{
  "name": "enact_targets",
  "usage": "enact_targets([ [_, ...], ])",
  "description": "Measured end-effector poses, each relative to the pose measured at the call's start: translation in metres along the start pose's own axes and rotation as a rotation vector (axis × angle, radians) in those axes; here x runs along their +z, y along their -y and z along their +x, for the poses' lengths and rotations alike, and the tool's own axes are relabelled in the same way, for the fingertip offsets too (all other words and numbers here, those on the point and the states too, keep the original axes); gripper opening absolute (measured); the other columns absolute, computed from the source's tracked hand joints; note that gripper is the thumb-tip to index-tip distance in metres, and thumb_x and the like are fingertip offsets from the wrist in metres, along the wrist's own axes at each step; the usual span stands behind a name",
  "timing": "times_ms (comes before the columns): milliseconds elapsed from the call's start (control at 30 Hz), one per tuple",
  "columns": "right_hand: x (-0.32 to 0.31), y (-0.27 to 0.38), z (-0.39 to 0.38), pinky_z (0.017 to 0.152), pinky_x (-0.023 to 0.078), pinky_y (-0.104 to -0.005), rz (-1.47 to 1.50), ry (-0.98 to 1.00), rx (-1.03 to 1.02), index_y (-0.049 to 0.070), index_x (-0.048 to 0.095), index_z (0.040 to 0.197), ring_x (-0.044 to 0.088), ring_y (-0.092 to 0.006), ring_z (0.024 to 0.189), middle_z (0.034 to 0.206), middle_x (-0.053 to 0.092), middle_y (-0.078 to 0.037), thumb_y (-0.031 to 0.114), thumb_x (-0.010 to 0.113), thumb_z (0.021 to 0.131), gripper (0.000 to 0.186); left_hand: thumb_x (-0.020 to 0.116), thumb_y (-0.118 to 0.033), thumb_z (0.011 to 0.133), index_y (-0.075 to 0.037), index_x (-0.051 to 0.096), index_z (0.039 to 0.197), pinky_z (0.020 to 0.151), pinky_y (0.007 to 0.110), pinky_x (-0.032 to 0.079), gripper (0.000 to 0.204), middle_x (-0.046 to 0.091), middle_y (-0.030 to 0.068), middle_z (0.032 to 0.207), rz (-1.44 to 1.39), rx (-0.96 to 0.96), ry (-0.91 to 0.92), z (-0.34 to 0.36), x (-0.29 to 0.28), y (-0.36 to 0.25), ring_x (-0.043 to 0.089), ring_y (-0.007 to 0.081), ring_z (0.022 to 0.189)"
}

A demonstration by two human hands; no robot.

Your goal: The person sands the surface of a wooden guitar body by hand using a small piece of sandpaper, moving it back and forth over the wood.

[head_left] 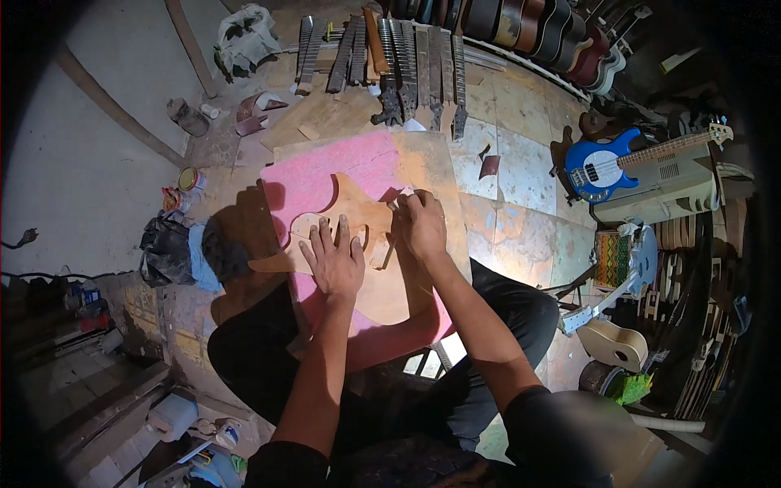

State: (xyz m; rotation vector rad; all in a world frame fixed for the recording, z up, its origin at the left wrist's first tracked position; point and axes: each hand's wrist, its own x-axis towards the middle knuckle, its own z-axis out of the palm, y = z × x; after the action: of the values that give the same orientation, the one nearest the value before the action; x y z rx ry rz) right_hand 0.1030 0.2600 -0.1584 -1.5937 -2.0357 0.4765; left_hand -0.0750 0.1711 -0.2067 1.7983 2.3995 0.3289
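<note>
A bare wooden electric guitar body (353, 197) with cut-out cavities lies flat in front of me, its horns curving out at the sides. Beneath it is a pink sheet (305, 168) spread over a board. My left hand (335, 262) rests on the left part of the body, palm down with fingers spread. At the body's right edge, my right hand (425, 228) is closed, its fingertips pressed down near the upper right cut-out. A small pale bit shows at those fingertips; what it is, I cannot make out.
Several guitar necks (443, 73) lie in a row at the back. A blue bass guitar (602, 167) stands at the right, above an acoustic guitar body (614, 343). Dark cloths (171, 248) and a round tin (191, 179) sit at the left. Sandpaper (490, 167) lies on the tiles.
</note>
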Motion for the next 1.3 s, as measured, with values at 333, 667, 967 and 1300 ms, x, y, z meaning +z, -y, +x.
enact_targets([
  [333,-0.008,0.028,-0.101,0.098,0.052,-0.0533,-0.045,0.149,-0.172,0.007,0.070,0.118,0.063,-0.0444,0.112,0.126,0.065,-0.025,0.008,0.075,0.087,0.031,0.053,-0.039,0.106,-0.024,0.048,0.163,0.128,0.067,0.015,0.060,0.043,0.0203,0.165,0.023,-0.013,0.006,0.000,-0.007,0.008,0.033,0.0408,0.155],
  [667,-0.002,0.019,-0.083,0.109,0.048,-0.0522,0.079,0.095,0.064,0.005,0.069,0.123,0.059,-0.0467,0.124,0.138,0.063,-0.024,0.012,0.070,0.095,0.029,0.053,-0.041,0.104,-0.024,0.049,0.162,0.128,0.067,0.013,0.061,0.044,0.0205,0.164,0.006,-0.019,0.018,-0.001,-0.005,0.008,0.032,0.0409,0.155],
  [967,-0.016,-0.047,0.012,0.092,0.052,-0.0539,-0.114,-0.100,-0.044,0.003,0.069,0.115,0.062,-0.0461,0.112,0.123,0.067,-0.027,0.012,0.070,0.095,0.022,0.054,-0.043,0.102,-0.024,0.047,0.164,0.128,0.067,0.012,0.065,0.043,0.0220,0.164,0.004,0.016,0.035,0.001,-0.002,-0.008,0.033,0.0416,0.155],
  [1300,-0.020,0.025,-0.132,0.101,0.050,-0.0541,0.004,0.208,-0.141,0.005,0.069,0.121,0.060,-0.0469,0.119,0.136,0.061,-0.025,0.012,0.073,0.092,0.030,0.058,-0.039,0.098,-0.022,0.044,0.165,0.128,0.068,0.013,0.071,0.042,0.0215,0.165,0.019,-0.013,0.039,-0.003,-0.007,0.010,0.031,0.0418,0.156],
])
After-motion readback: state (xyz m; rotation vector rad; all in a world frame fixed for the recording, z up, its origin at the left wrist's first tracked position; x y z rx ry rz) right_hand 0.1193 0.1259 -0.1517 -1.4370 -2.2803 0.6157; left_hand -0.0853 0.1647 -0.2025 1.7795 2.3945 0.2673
